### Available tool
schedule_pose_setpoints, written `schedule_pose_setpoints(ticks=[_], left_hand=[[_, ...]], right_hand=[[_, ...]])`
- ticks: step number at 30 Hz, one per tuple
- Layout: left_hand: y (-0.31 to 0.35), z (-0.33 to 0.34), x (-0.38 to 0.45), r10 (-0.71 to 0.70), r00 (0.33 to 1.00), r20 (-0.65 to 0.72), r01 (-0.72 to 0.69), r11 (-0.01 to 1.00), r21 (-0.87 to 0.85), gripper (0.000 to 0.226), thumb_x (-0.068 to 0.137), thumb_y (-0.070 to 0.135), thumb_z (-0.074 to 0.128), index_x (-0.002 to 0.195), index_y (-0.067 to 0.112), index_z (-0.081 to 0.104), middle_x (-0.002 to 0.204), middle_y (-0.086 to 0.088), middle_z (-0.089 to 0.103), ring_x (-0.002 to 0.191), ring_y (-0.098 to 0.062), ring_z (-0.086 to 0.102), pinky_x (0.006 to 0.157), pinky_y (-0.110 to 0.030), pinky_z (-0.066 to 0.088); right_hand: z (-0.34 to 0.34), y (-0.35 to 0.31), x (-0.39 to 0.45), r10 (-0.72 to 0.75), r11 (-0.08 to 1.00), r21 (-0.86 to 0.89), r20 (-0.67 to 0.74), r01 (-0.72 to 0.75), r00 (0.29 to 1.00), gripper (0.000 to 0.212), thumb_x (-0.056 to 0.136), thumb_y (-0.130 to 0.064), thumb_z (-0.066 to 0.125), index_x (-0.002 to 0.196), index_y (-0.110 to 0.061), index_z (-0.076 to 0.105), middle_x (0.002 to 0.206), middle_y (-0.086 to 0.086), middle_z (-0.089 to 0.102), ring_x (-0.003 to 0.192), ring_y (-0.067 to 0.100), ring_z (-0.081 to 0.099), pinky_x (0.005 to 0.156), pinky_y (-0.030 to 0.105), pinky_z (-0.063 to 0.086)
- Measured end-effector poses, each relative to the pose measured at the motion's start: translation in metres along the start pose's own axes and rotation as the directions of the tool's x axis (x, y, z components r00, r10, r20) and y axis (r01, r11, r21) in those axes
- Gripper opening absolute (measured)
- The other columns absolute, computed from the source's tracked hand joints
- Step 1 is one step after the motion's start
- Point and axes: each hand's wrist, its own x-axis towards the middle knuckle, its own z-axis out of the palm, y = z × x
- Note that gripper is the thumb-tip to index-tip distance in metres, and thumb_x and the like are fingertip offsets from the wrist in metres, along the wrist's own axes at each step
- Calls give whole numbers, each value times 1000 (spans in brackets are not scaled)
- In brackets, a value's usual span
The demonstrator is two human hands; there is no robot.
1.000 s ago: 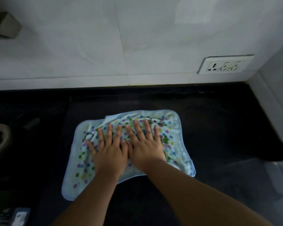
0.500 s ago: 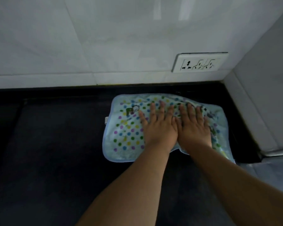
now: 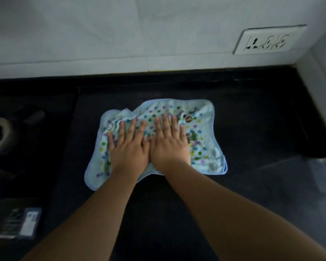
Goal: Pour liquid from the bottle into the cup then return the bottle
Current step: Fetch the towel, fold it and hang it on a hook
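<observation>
A dotted blue cloth (image 3: 203,129) is pressed flat on the dark counter (image 3: 252,129) below the wall socket (image 3: 267,41). On the cloth, the left hand (image 3: 129,151) and right hand (image 3: 169,147) are laid side by side, thumbs touching, fingers straight and slightly spread.

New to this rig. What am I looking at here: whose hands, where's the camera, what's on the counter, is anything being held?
There is no robot: these are a person's two bare hands, filmed by one wide-angle camera worn on the head, looking forward and down. That is why the forearms enter from the bottom edge.

The left hand and right hand lie flat, side by side, fingers straight, pressing on a light blue cloth with coloured dots. Nothing is gripped. The cloth is spread, a bit rumpled, on a dark countertop.

Behind is a white tiled wall with a socket plate at the right. At the left edge sit a dim roundish object and a small bluish packet, both too dark to identify.

No bottle or cup shows in this view.
</observation>
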Motion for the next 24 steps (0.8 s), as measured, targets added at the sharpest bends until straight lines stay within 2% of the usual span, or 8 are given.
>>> schedule_pose_setpoints(ticks=[4, 8, 10, 13, 17, 19, 21, 24], left_hand=[[-29, 16, -68, -52, 997, -49, 53, 999, 1, 65, 104, 60, 3, 166, 41, -1, 177, 9, -1, 163, -23, -3, 127, -64, 0], [4, 30, -108, -74, 997, -22, 75, 997, 31, 68, 106, 57, 11, 168, 30, 11, 177, -3, 7, 163, -35, 5, 124, -71, 8], [38, 33, -115, -65, 998, 4, 65, 997, 40, 69, 106, 56, 11, 168, 26, 16, 176, -8, 13, 161, -39, 10, 121, -74, 11], [105, 33, -115, 33, 999, 10, -33, 999, 18, 68, 105, 52, 9, 167, 27, 19, 175, -8, 18, 161, -40, 12, 121, -75, 7], [221, 38, -115, 259, 962, 91, -252, 964, -81, 65, 105, 51, 5, 167, 31, 0, 175, -2, -9, 161, -35, -17, 119, -73, -12], [262, 38, -117, 370, 921, 124, -359, 928, -103, 64, 108, 50, 8, 167, 30, -2, 175, -2, -13, 159, -34, -23, 118, -73, -17], [275, 39, -116, 417, 901, 122, -404, 907, -116, 62, 109, 48, 10, 168, 32, 1, 175, 0, -11, 159, -31, -23, 119, -71, -18], [254, 40, -107, 474, 878, 69, -463, 877, -125, 59, 109, 46, 17, 167, 38, 11, 177, 7, 0, 162, -24, -14, 124, -64, -15]], right_hand=[[13, -16, -55, -113, 994, -4, 62, 114, 992, 63, 106, -47, 2, 161, -21, -17, 167, -1, -30, 149, 17, -38, 126, 47, -12], [6, 15, -92, -135, 991, 26, 73, 133, 988, 62, 106, -51, 6, 162, -31, -12, 168, -9, -24, 150, 10, -34, 127, 44, -9], [-4, 44, -103, -75, 995, 64, 54, 72, 996, 61, 106, -56, 11, 162, -40, -7, 169, -16, -19, 151, 6, -30, 127, 42, -7], [-24, 100, -113, 102, 993, 60, 3, -102, 995, 63, 101, -64, 19, 160, -50, -1, 170, -21, -8, 155, 6, -19, 127, 42, -3], [-53, 204, -136, 349, 937, 9, -76, -349, 934, 66, 99, -68, 19, 157, -54, -9, 169, -21, -13, 156, 8, -16, 128, 43, 2], [-64, 240, -150, 419, 906, -14, -104, -422, 902, 65, 100, -67, 17, 157, -53, -11, 168, -22, -18, 155, 7, -19, 128, 43, 3], [-66, 254, -156, 446, 893, -23, -104, -450, 889, 64, 101, -66, 11, 157, -51, -16, 166, -21, -25, 154, 7, -23, 128, 43, 1], [-59, 242, -148, 468, 879, -51, -99, -474, 878, 67, 99, -68, 5, 158, -45, -17, 167, -14, -26, 154, 13, -26, 128, 44, -2]])
